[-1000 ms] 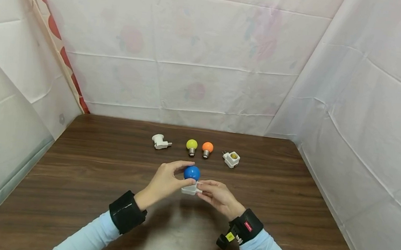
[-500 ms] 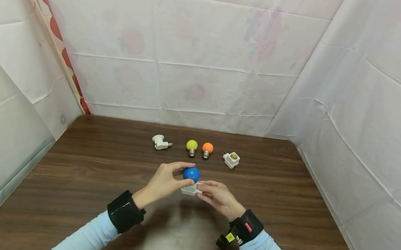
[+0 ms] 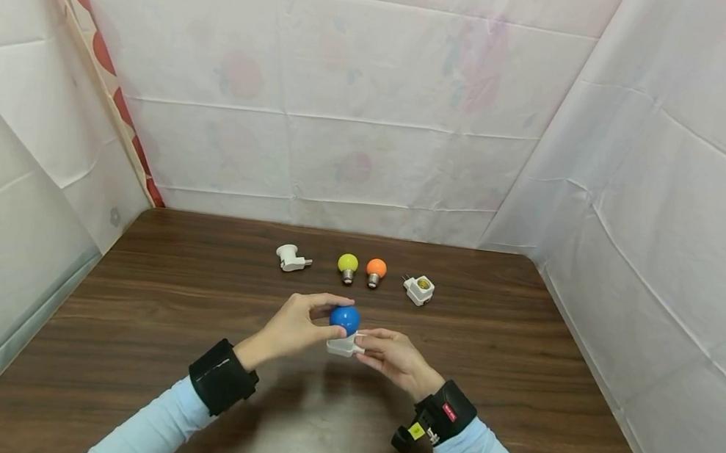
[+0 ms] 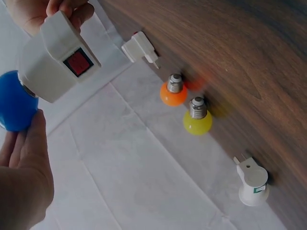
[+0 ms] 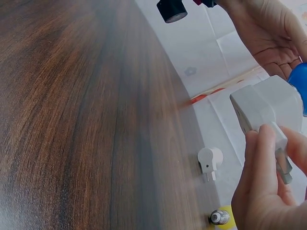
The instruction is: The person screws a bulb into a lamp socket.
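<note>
A blue light bulb [image 3: 344, 318] sits base-down in a white plug-in lamp socket [image 3: 341, 346], held above the table. My left hand [image 3: 295, 326] grips the bulb's globe between thumb and fingers. With its thumb and fingers, my right hand [image 3: 397, 359] pinches the socket at its plug end. The left wrist view shows a red rocker switch [image 4: 78, 63] on the socket's underside. Most of the bulb's metal base is hidden inside the socket; a thin strip of it shows at the mouth.
Farther back on the brown wooden table [image 3: 198, 276] lie a white round-mouthed plug socket [image 3: 293, 258], a yellow-green bulb [image 3: 348, 267], an orange bulb [image 3: 375, 271] and another white square socket [image 3: 419, 289]. White sheeting [image 3: 349, 107] hangs behind and at both sides.
The blue bulb and its socket have shifted very slightly down in the head view. My left wrist has moved a little to the left, its fingers still round the bulb.
</note>
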### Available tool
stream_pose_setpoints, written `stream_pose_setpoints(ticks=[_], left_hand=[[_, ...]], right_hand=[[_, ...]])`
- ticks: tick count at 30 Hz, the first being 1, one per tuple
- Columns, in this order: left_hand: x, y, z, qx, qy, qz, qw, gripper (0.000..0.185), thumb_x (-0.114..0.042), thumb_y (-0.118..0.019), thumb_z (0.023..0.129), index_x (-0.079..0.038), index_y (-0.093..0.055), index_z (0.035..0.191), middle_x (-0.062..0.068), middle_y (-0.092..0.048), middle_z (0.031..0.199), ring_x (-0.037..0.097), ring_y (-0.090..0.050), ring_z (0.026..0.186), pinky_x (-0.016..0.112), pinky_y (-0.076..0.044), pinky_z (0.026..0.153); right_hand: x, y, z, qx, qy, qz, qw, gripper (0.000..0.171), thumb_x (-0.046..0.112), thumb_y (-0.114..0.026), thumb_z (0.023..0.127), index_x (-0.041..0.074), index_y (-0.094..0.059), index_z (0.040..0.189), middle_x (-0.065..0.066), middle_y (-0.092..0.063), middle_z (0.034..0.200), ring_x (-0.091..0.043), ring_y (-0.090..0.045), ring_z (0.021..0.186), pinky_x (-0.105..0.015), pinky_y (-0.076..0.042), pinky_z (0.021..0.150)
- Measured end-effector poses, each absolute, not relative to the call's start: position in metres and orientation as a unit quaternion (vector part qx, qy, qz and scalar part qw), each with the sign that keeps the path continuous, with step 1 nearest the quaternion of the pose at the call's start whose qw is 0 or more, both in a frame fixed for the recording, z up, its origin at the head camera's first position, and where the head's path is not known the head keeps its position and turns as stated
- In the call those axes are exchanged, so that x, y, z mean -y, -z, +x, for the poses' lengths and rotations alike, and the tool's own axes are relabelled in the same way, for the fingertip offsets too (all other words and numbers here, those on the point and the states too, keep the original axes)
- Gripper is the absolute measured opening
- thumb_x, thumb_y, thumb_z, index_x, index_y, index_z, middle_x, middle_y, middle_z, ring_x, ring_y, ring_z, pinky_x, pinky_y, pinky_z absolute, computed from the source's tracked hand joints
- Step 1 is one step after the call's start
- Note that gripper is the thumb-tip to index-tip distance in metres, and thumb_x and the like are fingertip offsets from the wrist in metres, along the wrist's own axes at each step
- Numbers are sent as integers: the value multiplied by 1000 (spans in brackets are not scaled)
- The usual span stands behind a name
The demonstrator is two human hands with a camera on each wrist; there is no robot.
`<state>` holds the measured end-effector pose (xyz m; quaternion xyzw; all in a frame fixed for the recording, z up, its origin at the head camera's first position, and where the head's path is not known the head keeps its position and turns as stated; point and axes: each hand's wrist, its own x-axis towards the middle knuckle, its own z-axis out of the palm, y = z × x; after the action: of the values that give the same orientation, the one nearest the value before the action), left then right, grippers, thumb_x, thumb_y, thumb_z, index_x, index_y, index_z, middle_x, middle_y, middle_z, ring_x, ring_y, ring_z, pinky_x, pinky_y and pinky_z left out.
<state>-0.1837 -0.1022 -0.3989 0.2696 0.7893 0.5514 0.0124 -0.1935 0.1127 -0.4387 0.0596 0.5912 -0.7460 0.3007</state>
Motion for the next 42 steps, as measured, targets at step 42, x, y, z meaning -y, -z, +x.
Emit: stream_pose_setpoints(ticks=[42], left_hand=[[91, 399, -179, -815, -524, 249, -11, 44, -23, -69, 81, -7, -60, 121, 12, -60, 121, 24, -60, 107, 35, -49, 90]], right_hand=[[-111, 445, -195, -589, 753, 70, 285, 44, 13, -65, 85, -6, -50, 122, -3, -63, 92, -12, -61, 83, -26, -53, 82]])
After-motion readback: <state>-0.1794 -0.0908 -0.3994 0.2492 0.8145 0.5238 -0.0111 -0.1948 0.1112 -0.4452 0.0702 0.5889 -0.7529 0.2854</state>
